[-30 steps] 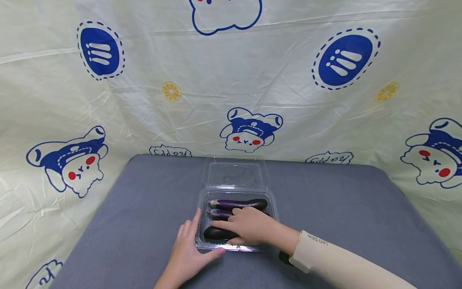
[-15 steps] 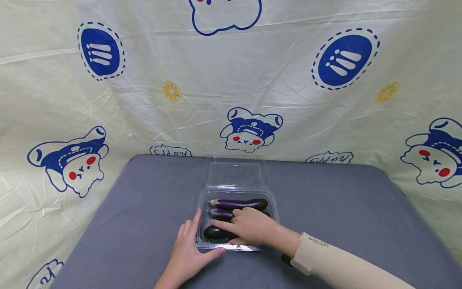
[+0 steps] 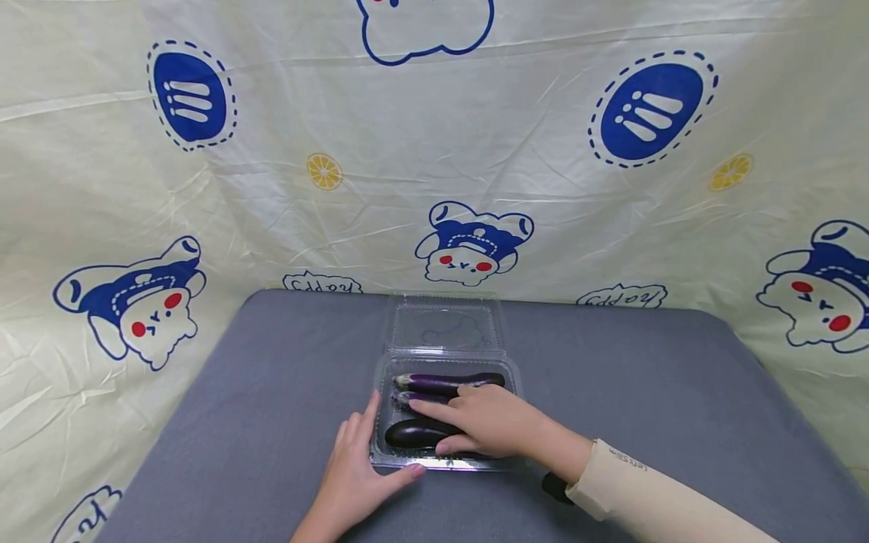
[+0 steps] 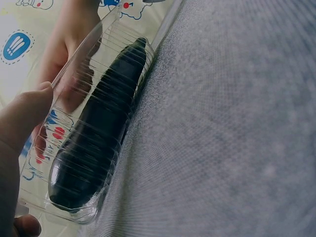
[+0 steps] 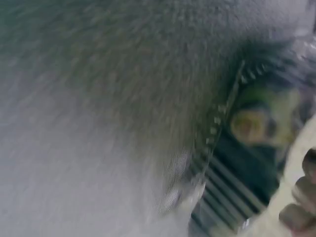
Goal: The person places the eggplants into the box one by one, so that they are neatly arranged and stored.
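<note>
A clear plastic clamshell box holds three dark purple eggplants lying crosswise: the far eggplant, the middle eggplant and the near eggplant. My left hand steadies the front left corner, fingers straight along the left side and thumb on the front rim. Over the box is my right hand, index finger extended towards the middle eggplant's stem end and thumb above the near one. It covers the right parts of the middle and near eggplants.
The box's transparent lid lies folded back behind it. A grey cloth covers the table. Behind and at both sides hangs a pale printed curtain.
My right hand has risen off the near eggplant and shifted slightly right and away from me, showing more of that eggplant. My left hand stays at the box corner.
</note>
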`<state>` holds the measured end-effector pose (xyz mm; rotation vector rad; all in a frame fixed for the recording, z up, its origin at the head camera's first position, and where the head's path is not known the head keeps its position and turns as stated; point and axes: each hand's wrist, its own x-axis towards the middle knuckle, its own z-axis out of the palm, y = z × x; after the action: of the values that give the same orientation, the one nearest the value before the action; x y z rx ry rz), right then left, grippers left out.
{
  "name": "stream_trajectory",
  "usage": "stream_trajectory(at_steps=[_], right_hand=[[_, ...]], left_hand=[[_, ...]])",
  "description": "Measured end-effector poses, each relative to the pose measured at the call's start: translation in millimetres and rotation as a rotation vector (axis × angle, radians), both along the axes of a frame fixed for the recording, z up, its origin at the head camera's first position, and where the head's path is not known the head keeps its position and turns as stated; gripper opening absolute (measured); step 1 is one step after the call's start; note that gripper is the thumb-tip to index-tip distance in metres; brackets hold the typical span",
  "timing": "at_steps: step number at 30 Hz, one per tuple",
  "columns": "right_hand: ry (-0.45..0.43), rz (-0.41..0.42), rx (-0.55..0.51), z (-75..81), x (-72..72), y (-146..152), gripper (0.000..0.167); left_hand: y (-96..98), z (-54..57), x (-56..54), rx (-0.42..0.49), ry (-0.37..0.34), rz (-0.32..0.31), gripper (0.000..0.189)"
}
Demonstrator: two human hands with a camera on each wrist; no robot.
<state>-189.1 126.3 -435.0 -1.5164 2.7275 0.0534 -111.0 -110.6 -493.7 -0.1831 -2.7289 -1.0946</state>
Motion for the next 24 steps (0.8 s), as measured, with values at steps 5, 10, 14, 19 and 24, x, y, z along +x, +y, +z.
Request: stream_trajectory(at_steps=[5,10,14,19,24], right_hand=[[-0.111,-0.111,-0.060,7.4,-0.6,17.5,0.064],[-0.134,-0.229,-0.135,6.9,1.9,35.7,0.064],[-0.104,-0.313,-0.214,1.6,4.8,50.4,0.062],[-0.030,-0.385,-0.328,-9.1,2.4,70.8,0.060],[-0.072,-0.483,-0.440,-14.5,-4.4,89.6,0.061]], left_hand=[[0.6,-0.8,0.0,0.002,0.010,-0.005,0.120],[0.2,-1.5,-0.1,0.003,0.009,-0.006,0.122],[0.3,-1.3,-0.2,0.009,-0.004,-0.008,0.122],[-0.3,1.3,-1.3,-0.002,-0.023,-0.003,0.122],[-2.3,4.6,-2.9,0.039,-0.023,0.003,0.117]])
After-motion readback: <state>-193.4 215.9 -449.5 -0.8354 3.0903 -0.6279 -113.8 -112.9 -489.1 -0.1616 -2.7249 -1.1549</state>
